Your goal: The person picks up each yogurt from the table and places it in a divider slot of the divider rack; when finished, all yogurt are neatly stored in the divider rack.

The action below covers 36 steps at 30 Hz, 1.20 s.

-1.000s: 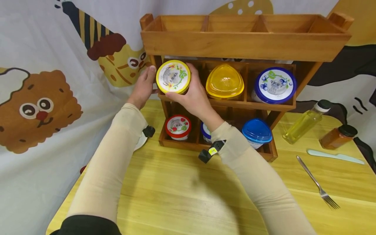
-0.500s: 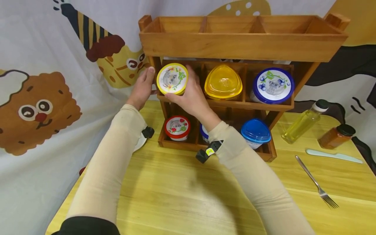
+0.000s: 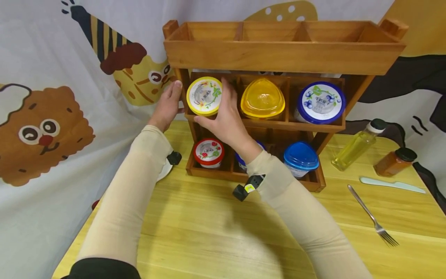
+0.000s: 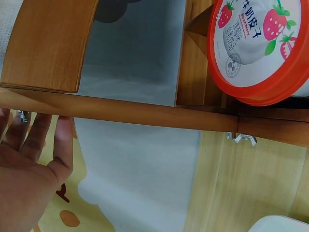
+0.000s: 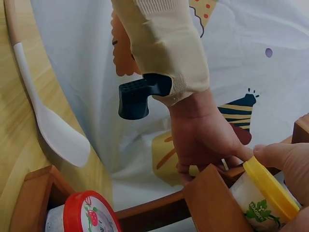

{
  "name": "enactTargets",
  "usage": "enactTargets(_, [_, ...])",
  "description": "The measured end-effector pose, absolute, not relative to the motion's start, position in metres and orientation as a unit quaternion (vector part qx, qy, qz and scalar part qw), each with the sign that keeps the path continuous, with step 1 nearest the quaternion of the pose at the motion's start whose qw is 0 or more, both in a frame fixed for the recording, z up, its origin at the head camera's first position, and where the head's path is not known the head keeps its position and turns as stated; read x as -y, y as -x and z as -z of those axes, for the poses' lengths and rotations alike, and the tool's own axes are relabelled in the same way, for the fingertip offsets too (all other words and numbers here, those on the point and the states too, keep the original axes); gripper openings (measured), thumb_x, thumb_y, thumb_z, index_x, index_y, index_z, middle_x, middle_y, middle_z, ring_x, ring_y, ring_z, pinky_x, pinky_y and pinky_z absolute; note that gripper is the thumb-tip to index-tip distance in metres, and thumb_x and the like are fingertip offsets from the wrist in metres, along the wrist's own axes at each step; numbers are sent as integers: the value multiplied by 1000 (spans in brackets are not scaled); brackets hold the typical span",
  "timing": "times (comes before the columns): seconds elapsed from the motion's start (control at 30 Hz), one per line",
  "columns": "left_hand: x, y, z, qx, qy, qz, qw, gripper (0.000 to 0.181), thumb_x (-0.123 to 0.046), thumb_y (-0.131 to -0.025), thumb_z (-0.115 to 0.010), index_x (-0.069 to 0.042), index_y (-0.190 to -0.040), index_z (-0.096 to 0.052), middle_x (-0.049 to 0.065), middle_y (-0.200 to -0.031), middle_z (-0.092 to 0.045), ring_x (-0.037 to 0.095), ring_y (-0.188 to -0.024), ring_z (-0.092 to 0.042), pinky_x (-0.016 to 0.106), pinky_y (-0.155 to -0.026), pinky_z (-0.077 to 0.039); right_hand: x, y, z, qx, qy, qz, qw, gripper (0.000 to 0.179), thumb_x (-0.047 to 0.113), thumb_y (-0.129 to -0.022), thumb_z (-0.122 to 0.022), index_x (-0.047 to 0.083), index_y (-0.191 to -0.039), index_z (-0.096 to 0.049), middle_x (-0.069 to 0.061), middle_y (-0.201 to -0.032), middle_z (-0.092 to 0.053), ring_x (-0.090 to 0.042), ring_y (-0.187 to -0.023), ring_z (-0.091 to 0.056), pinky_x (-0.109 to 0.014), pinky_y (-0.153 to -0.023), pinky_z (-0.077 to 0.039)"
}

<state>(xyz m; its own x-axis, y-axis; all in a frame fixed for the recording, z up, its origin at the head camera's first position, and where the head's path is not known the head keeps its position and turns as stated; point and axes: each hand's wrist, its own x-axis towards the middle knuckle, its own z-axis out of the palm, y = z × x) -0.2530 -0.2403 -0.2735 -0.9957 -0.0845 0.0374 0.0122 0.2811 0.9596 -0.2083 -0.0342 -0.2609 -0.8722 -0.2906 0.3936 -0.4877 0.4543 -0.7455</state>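
My right hand (image 3: pixel 226 116) holds a round tub with a yellow lid (image 3: pixel 204 96), its fingers at the far right rim and its thumb at the near rim. The tub sits in the left compartment of the middle tier of a wooden rack (image 3: pixel 278 56). In the right wrist view the tub's white side (image 5: pixel 256 208) shows a green leaf print. My left hand (image 3: pixel 167 104) grips the rack's left side, thumb in front. In the left wrist view its fingers (image 4: pixel 36 135) reach behind a wooden rail.
A yellow triangular-lidded tub (image 3: pixel 263 99) and a blueberry tub (image 3: pixel 321 102) share that tier. Below stand a strawberry tub (image 3: pixel 209 153) and a blue-lidded tub (image 3: pixel 301 157). An oil bottle (image 3: pixel 359 145), jar (image 3: pixel 396 162), knife (image 3: pixel 391 185), fork (image 3: pixel 373 215) and white spatula (image 5: pixel 60 137) lie around.
The yellow-lidded tub has settled slightly lower and deeper into its compartment. My right hand's thumb has slid down to the lid's near edge. The left hand keeps its place on the rack.
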Motion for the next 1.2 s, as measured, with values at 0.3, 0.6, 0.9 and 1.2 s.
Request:
enactTargets(0.3, [239, 255, 275, 793, -22, 607, 39, 65, -60, -100, -29, -30, -157, -23, 4, -154, -33, 19, -127, -43, 46, -104, -48, 34, 200, 259, 855, -231, -436, 158, 117, 39, -76, -86, 8, -158, -8, -18, -159, -17, -26, -145, -25, -34, -120, -31])
enactTargets(0.6, [237, 257, 274, 798, -16, 601, 41, 63, -60, -101, -28, -31, -156, -26, 6, -147, -38, 18, -125, -43, 45, -103, -49, 26, 175, 253, 854, -270, -401, 193, 112, 38, -79, -83, 5, -157, -10, -17, -160, -16, -26, -149, -22, -34, -120, -30])
enactTargets(0.9, [239, 261, 276, 793, -10, 607, 55, 59, -58, -101, -30, -26, -150, -36, -1, -121, -44, 13, -111, -46, 42, -95, -51, 2, 141, 243, 830, -327, -403, 206, 92, 37, -83, -81, 6, -153, -29, -13, -157, -30, -21, -144, -33, -35, -118, -34])
enactTargets(1.2, [237, 264, 275, 790, -15, 611, 52, 61, -59, -101, -29, -27, -152, -34, 4, -143, -37, 17, -125, -42, 45, -100, -49, -29, 113, 247, 812, -371, -402, 203, 73, 25, -87, -78, 6, -148, -42, -9, -153, -39, -20, -142, -38, -40, -115, -39])
